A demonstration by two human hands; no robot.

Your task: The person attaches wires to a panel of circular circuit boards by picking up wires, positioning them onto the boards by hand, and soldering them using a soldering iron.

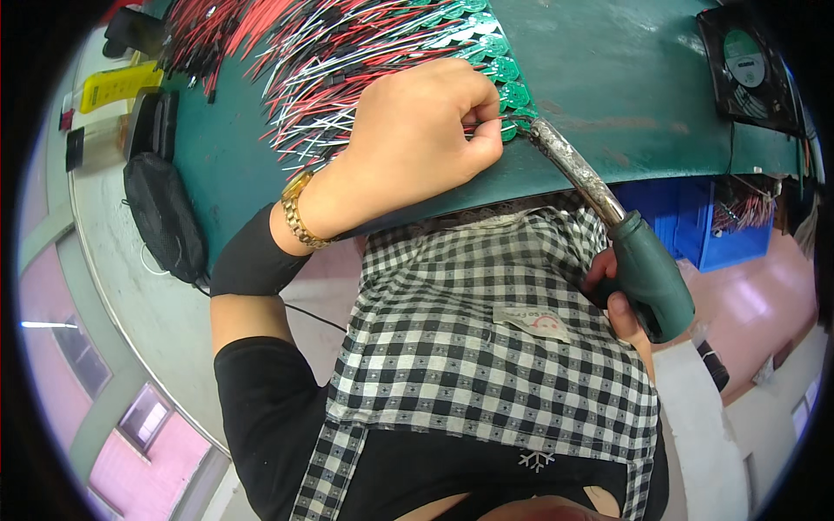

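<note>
The left hand [417, 143] pinches a wire at a green circuit board [512, 94]; the right hand [618, 300], at four o'clock, grips the soldering iron [608, 217]. Its hot tip sits just beside the fingertips, so a slip could burn them.

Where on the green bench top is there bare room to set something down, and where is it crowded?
Bare: the green bench top between the row of green circuit boards and the black fan. Crowded: the red, white and black wires upper left, where the left hand and the soldering iron in the right hand meet.
</note>
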